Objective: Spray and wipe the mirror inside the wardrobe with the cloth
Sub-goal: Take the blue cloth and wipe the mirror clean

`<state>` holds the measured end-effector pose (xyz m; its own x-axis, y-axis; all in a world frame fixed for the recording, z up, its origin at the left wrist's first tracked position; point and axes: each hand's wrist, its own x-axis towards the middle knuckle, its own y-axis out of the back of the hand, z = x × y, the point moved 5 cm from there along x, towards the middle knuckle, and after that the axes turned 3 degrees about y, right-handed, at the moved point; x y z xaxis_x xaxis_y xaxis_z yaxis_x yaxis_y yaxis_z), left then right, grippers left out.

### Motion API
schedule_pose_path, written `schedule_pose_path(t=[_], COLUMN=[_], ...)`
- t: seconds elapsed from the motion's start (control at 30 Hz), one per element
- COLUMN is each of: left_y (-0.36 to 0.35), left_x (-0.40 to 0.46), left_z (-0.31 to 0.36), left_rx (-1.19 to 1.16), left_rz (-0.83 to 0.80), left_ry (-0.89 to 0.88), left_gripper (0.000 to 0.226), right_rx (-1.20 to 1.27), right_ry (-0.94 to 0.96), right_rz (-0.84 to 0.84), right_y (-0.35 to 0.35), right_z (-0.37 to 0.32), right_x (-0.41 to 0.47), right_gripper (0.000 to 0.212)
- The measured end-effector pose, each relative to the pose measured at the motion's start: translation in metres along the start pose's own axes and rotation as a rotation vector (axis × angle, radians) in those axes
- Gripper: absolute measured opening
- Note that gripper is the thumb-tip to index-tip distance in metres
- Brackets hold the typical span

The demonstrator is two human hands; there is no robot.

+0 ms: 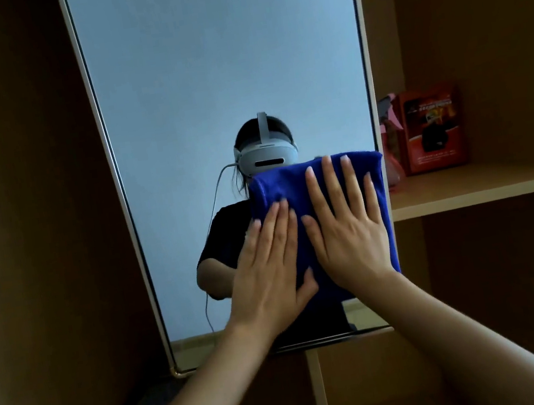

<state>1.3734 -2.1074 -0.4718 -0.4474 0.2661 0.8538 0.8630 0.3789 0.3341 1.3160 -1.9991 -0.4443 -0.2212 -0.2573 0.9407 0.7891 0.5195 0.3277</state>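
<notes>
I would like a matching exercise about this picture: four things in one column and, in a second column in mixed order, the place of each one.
Things:
1. blue cloth
2. red box
3. pink spray bottle
4. left hand

Places:
A. on the shelf, between the mirror's edge and the red box
B. flat on the cloth's lower left part
C. pressed against the mirror's lower right part
D. on the shelf, further right

Pairs: 1-C, 2-D, 3-A, 4-B
</notes>
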Motion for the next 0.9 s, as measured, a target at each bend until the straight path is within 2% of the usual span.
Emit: schedule_pose_path(t=[0.27,0.4,0.63,0.77,0.9], left_y=[0.049,0.043,0.021,0.037,0.055], left_x=[0.12,0.111,0.06,0.09,0.132], left_z=[-0.053,-0.042,-0.02,-0.036,-0.065], left_rx=[0.055,0.014,0.015,-0.039,0.048], left_rz=[0.151,0.133,0.033,0.035,0.061], left_ry=[0.017,-0.081,-0.104,-0.085,-0.01], left_gripper=[0.07,0.069,0.074,0.075,0.069], right_rx=[-0.042,-0.029,-0.049,-0.025,-0.003], right_ry=[0.024,0.011,0.054,0.08,-0.01], right_rz=[0.09,0.104,0.063,0.083,0.134], right_y=[0.044,0.039,0.018,0.031,0.044], right_z=[0.012,0.014,0.01,0.012,0.011], right_x=[0.118,0.102,0.047,0.084,0.129], right_gripper=[0.054,0.053,0.055,0.054,0.055])
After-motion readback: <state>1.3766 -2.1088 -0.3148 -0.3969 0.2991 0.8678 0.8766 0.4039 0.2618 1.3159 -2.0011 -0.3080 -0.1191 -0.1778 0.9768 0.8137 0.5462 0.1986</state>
